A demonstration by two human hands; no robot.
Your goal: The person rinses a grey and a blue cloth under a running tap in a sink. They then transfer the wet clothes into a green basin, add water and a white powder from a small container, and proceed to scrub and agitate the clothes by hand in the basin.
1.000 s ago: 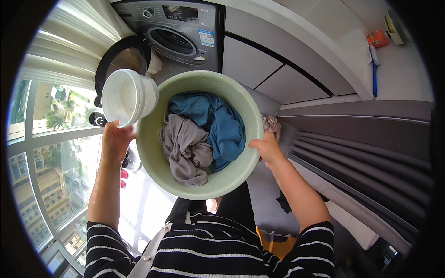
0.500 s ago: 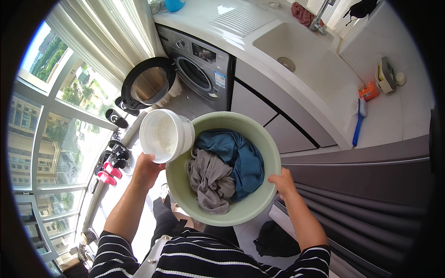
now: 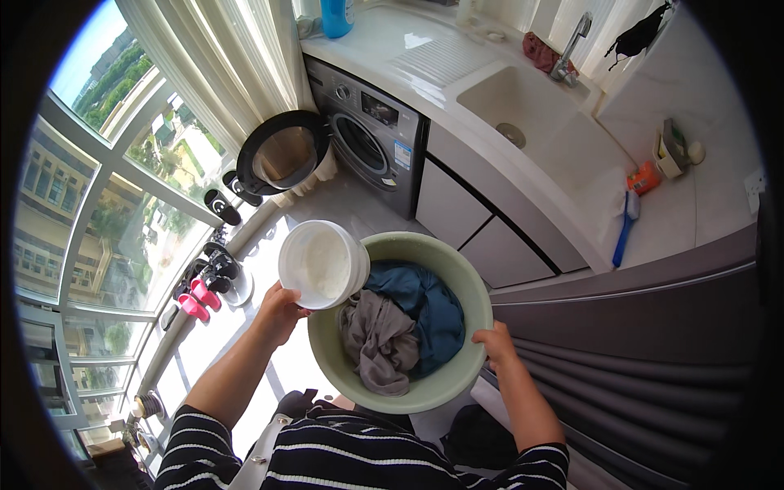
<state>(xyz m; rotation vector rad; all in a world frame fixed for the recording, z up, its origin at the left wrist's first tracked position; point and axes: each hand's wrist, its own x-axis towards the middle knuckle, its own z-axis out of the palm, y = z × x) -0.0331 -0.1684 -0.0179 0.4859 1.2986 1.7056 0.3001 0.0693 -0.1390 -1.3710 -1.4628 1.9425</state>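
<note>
Gripping the pale green basin [image 3: 465, 359] at its right rim, the right hand [image 3: 494, 343] is clenched on it. A white tub [image 3: 321, 265] is clasped by the left hand [image 3: 280, 310] at the basin's left edge. Blue and grey clothes [image 3: 404, 327] are piled inside the basin.

Pale green basin [image 3: 478, 314]; white tub [image 3: 321, 263]; blue garment [image 3: 425, 306]; grey garment [image 3: 377, 343].

Pale green round basin [image 3: 474, 306], held level near the body, holds crumpled grey cloth [image 3: 377, 343] left, blue cloth [image 3: 425, 306] right. White tub [image 3: 321, 264], tilted, touches its far-left rim.
</note>
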